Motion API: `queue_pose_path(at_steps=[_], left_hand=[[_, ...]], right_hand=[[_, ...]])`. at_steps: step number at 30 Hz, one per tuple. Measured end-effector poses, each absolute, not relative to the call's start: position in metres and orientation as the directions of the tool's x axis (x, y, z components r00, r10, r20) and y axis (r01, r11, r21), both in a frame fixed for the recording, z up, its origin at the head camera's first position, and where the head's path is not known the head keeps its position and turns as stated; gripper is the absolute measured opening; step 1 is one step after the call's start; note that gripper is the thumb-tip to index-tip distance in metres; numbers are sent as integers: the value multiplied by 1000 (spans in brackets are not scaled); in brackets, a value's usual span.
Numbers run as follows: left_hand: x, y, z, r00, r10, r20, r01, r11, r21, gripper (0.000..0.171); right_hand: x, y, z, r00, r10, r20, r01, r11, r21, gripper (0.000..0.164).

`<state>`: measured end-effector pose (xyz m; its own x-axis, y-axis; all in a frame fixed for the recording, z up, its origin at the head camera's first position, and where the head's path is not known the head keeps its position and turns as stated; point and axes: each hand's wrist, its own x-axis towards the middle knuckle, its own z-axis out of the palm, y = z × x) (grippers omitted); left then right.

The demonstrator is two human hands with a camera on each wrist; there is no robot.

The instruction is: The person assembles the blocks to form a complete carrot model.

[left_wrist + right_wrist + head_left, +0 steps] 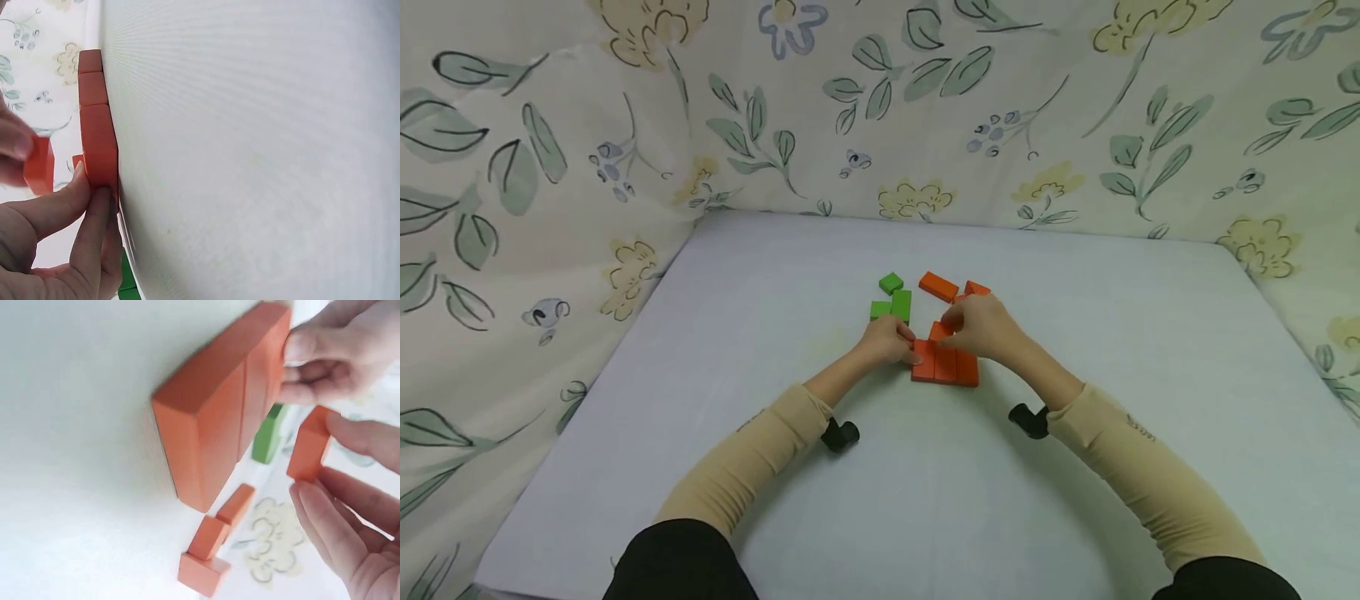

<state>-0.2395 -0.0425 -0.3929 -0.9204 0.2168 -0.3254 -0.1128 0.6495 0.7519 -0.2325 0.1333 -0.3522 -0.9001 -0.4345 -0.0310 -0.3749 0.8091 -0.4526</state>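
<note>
Three orange blocks [946, 371] stand side by side in a tight row on the white table. At the left end of this row, my left hand [886, 340] pinches the end block [100, 140] between thumb and fingers. My right hand [985, 327] holds a separate small orange block [309, 445] by its ends, thumb on one side and fingertips on the other. In the right wrist view that block is raised beside the row, on its far side.
Several green blocks [902, 305] lie behind my left hand. Beyond my right hand are loose orange blocks [937, 286], also visible as a small cluster [208, 537] in the right wrist view. A floral cloth [910, 108] hangs behind the white table [775, 275].
</note>
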Motion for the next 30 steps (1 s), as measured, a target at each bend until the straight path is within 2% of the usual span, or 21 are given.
queue_pose_path(at_steps=[4,11,26,30], left_hand=[[-240,-42,-392,-923,209,-323,-111,659,744,32],[-241,-42,-391,-927,203,-316,-99,678,728,34],[-240,-40,-394,-925,201,-322,-107,676,729,35],[-241,-40,-394,-924,199,-326,-114,670,733,37]], right_hand=[[-211,138,-355,-865,-499,-50,-408,757,-510,27],[-185,133,-368,-797,-599,-73,-490,714,-500,20],[-178,125,-381,-815,-578,-45,-500,739,-452,11],[-177,125,-380,-819,-571,-58,-491,749,-444,21]])
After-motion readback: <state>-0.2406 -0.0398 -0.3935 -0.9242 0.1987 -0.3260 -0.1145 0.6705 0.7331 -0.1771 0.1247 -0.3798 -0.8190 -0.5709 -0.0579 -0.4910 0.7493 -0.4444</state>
